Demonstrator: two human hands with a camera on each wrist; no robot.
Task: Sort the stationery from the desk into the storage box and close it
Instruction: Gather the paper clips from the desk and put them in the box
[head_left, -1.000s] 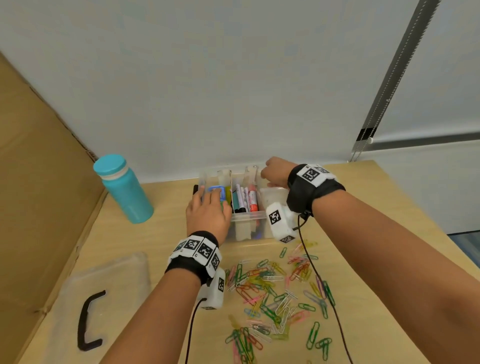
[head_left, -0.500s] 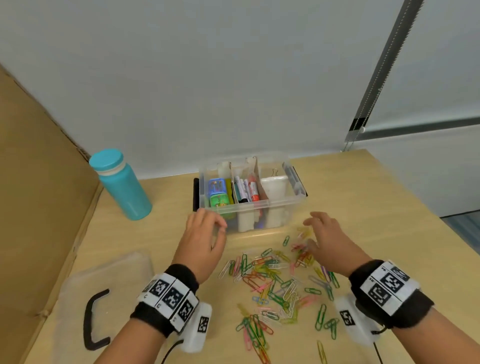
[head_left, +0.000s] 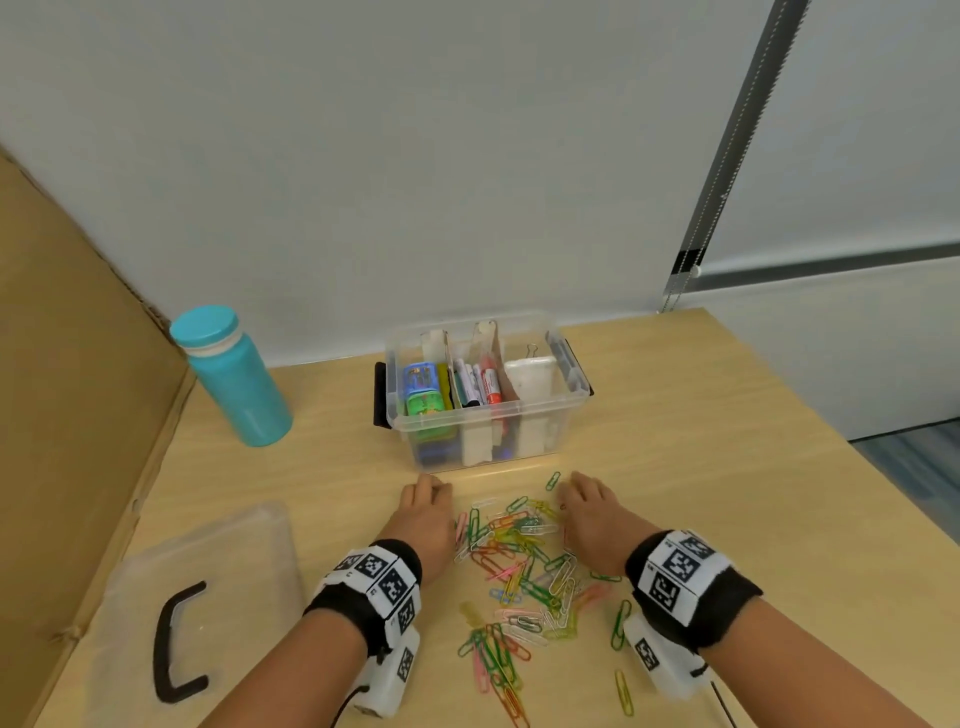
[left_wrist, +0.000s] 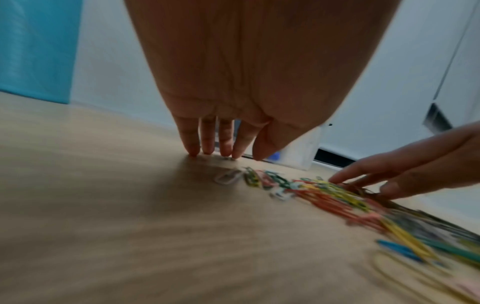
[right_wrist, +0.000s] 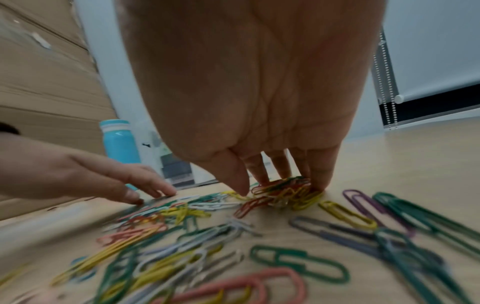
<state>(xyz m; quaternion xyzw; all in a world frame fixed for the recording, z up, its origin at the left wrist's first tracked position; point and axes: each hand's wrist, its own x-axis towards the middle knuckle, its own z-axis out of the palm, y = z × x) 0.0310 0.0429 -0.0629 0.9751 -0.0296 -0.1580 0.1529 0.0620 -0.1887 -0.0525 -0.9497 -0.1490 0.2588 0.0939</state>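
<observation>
A pale grey-white wall (head_left: 415, 156) fills the view from nine to one o'clock. At two o'clock a roller blind (head_left: 857, 130) hangs, its bead chain (head_left: 737, 130) running down its left edge to a dark bottom bar (head_left: 810, 266). Below the bar is a plain white panel (head_left: 831, 338). At three o'clock, a strip of blue-grey floor (head_left: 919, 457) shows. A light wooden desk (head_left: 727, 441) spans the lower half, lit evenly. Along its nine o'clock side stands a brown cardboard sheet (head_left: 67, 389).
</observation>
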